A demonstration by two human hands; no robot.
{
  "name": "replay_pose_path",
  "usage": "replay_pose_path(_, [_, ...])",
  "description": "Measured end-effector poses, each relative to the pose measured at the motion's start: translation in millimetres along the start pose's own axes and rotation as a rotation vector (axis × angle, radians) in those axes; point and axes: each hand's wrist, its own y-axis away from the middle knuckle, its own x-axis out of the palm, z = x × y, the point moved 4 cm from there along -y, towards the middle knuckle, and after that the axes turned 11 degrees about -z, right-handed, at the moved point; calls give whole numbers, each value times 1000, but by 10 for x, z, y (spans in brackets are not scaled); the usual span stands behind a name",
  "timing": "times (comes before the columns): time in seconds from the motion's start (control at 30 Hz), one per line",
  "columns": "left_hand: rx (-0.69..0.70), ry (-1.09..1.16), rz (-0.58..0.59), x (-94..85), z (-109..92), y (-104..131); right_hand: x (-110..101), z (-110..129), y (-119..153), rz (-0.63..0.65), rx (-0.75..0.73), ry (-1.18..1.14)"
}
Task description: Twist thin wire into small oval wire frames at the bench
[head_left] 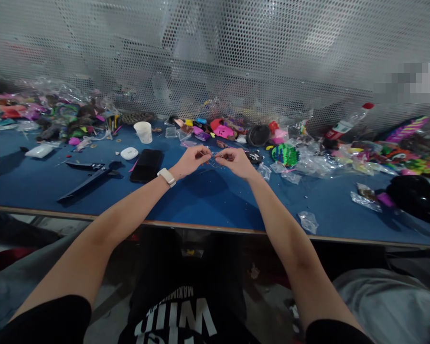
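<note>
Over the middle of the blue table (204,200), my left hand (193,160) and my right hand (236,162) meet almost fingertip to fingertip. Both have their fingers closed in a pinch. Between them shows a small piece of clear crinkled plastic (214,161), seemingly a little bag; its shape and any contents are too small to make out. A pale band sits on my left wrist. Left of that hand lies a black phone (146,166), flat on the table. A green and blue patterned piece (285,155) rests to the right of my right hand.
A white paper cup (144,132), a white round case (129,153) and dark blade-shaped pieces (89,179) are at left. Colourful scraps and plastic bags line the perforated metal panel (215,62). A red-capped bottle (347,123) leans at back right; a black glossy object (415,198) sits far right.
</note>
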Motion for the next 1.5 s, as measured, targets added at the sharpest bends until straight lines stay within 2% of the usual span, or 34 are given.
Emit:
replay_pose_path(0.2, [30,-25,34,18,12,0,50,-12,12,6,-3,9])
replay_pose_path(0.37, [89,-47,1,13,-11,-9,97,-51,6,-16,-28,19])
replay_pose_path(0.57, [-20,106,21,25,72,-25,135,-112,-2,-56,-27,7])
replay_pose_path(0.77, [-100,240,-42,20,118,-36,163,-87,-2,-102,-29,-98])
replay_pose_path(0.93, [-77,227,-119,8,120,-18,179,-70,21,-77,7,-120])
replay_pose_path(1.23, [-62,202,-111,27,190,-5,170,-94,30,-107,-91,-24])
replay_pose_path(1.5, [-75,184,-117,19,145,8,149,-97,29,-156,-50,22])
